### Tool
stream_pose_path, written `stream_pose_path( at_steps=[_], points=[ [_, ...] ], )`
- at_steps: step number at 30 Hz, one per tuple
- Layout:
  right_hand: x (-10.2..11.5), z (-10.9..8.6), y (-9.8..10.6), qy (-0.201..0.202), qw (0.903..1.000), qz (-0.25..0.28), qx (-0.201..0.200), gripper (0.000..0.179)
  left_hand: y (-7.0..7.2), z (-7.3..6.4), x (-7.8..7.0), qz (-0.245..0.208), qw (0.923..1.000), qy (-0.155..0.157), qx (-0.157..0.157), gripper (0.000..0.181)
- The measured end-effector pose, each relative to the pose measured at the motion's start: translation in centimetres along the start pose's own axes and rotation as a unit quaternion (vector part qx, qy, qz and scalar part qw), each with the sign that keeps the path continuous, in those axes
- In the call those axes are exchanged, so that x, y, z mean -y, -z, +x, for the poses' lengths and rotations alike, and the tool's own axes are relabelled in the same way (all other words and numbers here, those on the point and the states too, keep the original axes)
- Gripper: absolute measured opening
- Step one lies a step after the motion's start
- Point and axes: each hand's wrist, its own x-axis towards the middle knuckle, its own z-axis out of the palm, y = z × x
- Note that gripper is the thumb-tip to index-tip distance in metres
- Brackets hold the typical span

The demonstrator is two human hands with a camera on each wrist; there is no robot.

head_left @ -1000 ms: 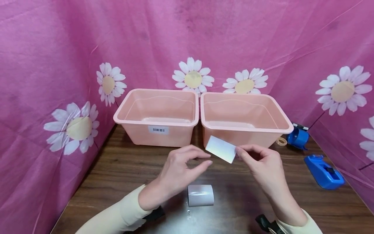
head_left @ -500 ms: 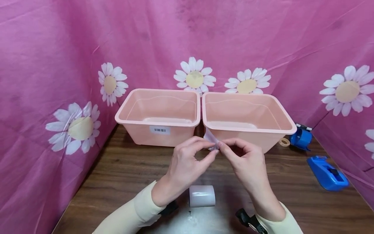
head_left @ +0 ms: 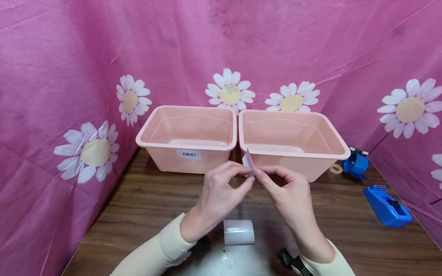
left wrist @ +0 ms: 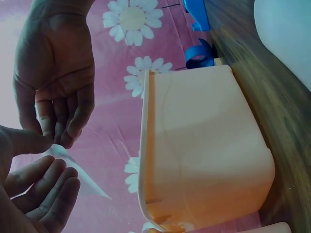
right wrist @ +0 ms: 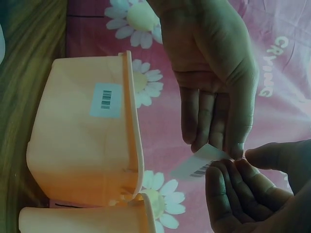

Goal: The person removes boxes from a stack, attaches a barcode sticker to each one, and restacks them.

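Note:
A white barcode label (head_left: 247,160) stands bent between both hands, in front of the right pink bin (head_left: 276,163). My left hand (head_left: 221,189) pinches its lower edge between thumb and fingertips. Fingertips of my right hand (head_left: 290,193) pinch the same corner, right against the left ones. Printed bars show on the label (right wrist: 194,165) in the right wrist view, partly covered by fingers. From the left wrist side the label (left wrist: 80,170) looks plain white. The left pink bin (head_left: 193,163) carries a similar barcode label (head_left: 188,154) on its front.
A roll of white labels (head_left: 239,232) lies on the wooden table (head_left: 145,214) between the forearms. To the right are a blue tape dispenser (head_left: 387,207), a blue ring-shaped holder (head_left: 355,165) and a small tan tape roll (head_left: 335,168). Pink flowered cloth (head_left: 179,50) hangs around the table.
The right hand has brought the label left to the left hand, whose fingers have closed on it. The label has turned from flat and face-up to bent and edge-on.

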Motion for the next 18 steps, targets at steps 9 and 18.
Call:
stream_pose_path(
  at_steps=[9, 18],
  points=[
    [-0.1, 0.02, 0.13, -0.012, 0.9998, -0.016, -0.001, 0.01, -0.02, 0.16, 0.37, -0.015, 0.9999, 0.004, -0.002, 0.008],
    [-0.38, 0.34, 0.26, -0.011, 0.9999, -0.006, 0.011, 0.011, 0.39, 0.54, 0.84, -0.019, 0.9997, 0.004, -0.013, 0.007]
  ],
)
